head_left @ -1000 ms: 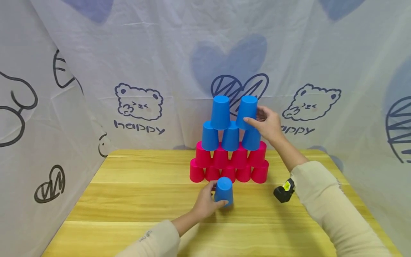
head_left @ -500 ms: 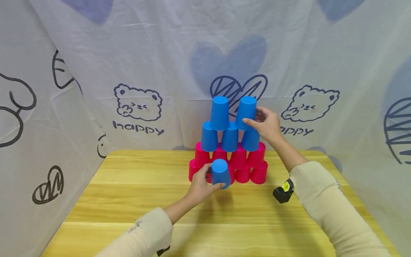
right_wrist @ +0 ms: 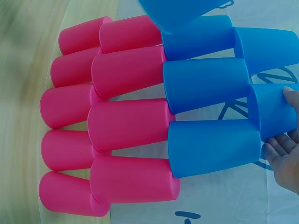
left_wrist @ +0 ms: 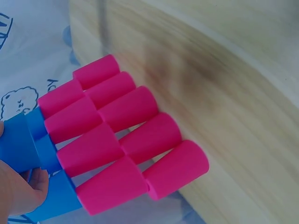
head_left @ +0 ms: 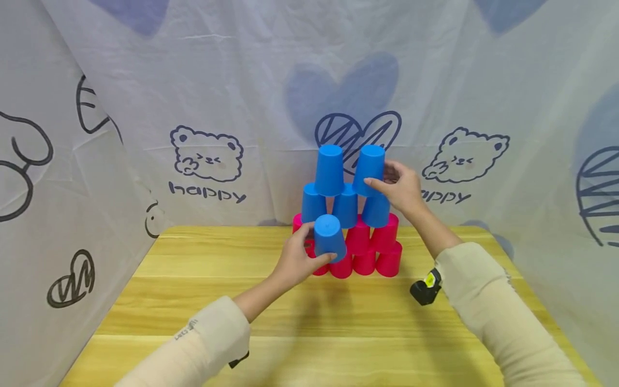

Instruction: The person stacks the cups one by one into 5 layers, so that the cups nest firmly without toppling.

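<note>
Upside-down cups form a stepped stack: two rows of pink cups [head_left: 359,238] below, a row of blue cups [head_left: 345,207] above, and two blue cups on top. My left hand [head_left: 296,259] grips a loose blue cup [head_left: 329,239] in front of the stack, bottom up and off the table, hiding part of the pink rows. My right hand [head_left: 405,189] holds the top row's right blue cup [head_left: 369,171], thumb in front and fingers behind. Beside it stands the left top cup [head_left: 330,171]. In the right wrist view, the left hand's cup [right_wrist: 182,11] enters at the upper edge.
The stack stands toward the back of a wooden table [head_left: 193,301]. A printed cloth [head_left: 271,107] hangs behind and at the sides. A black strapped device [head_left: 426,289] sits at the right cuff.
My left hand has lifted the loose blue cup from the table, up and slightly left, to before the middle rows. The right hand keeps its hold on the top cup.
</note>
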Action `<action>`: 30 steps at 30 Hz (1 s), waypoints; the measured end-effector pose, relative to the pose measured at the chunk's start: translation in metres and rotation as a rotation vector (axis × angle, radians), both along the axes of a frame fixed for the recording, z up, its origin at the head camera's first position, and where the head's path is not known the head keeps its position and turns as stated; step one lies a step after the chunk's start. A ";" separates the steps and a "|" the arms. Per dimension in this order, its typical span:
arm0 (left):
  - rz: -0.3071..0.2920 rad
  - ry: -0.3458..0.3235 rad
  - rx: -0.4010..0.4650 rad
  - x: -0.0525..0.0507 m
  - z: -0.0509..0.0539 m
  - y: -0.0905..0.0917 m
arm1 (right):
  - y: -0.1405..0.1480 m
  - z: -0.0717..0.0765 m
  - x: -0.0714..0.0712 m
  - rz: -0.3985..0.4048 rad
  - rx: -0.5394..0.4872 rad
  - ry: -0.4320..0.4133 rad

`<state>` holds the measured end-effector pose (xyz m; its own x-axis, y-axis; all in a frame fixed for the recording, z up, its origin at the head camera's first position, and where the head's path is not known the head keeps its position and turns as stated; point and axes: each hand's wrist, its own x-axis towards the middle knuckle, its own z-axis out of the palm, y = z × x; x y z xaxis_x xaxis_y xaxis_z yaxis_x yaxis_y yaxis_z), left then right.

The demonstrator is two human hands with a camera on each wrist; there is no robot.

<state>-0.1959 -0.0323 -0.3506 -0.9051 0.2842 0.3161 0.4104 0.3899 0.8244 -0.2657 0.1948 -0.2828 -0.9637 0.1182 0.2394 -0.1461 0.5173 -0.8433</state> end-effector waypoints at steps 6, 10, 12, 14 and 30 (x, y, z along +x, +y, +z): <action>0.015 0.027 0.007 -0.003 0.014 -0.002 | 0.001 0.001 0.000 0.002 0.010 0.001; 0.011 0.051 0.019 -0.006 0.024 -0.003 | 0.000 0.002 -0.001 0.004 0.010 -0.001; 0.008 0.063 0.021 -0.007 0.030 -0.003 | 0.000 0.002 -0.001 0.003 0.011 -0.001; 0.005 0.070 0.024 -0.007 0.038 -0.001 | 0.001 0.002 -0.001 0.003 0.010 0.000; -0.028 0.131 -0.009 -0.014 0.101 0.005 | 0.002 0.000 0.000 0.006 0.009 0.001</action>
<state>-0.2103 -0.0277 -0.2493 -0.8480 0.3126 0.4280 0.5250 0.3839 0.7596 -0.2657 0.1970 -0.2823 -0.9642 0.1102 0.2412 -0.1499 0.5238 -0.8386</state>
